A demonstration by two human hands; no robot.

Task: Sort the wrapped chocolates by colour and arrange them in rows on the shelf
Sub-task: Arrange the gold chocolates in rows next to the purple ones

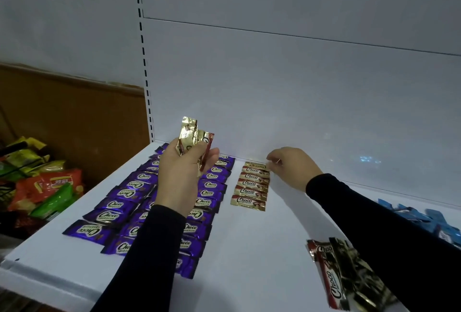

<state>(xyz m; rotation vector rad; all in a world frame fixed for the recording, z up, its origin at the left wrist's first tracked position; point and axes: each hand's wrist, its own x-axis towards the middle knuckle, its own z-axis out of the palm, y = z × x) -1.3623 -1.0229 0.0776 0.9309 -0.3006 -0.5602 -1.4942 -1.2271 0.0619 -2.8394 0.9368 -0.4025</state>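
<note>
Several purple wrapped chocolates (117,214) lie in rows on the left of the white shelf (249,249). To their right runs a single row of gold chocolates (250,192). My left hand (184,172) is raised over the purple rows and grips a small bunch of gold chocolates (193,139). My right hand (291,165) reaches to the far end of the gold row and pinches the corner of the rearmost gold chocolate (255,165). A loose pile of gold and red wrapped chocolates (341,274) lies at the front right, partly under my right sleeve.
Blue wrapped chocolates (429,222) are heaped at the right edge of the shelf. Left of the shelf, lower down, sit bags of snacks (50,187) in red, green and yellow. A slotted upright (147,87) and the white back panel (299,87) bound the shelf.
</note>
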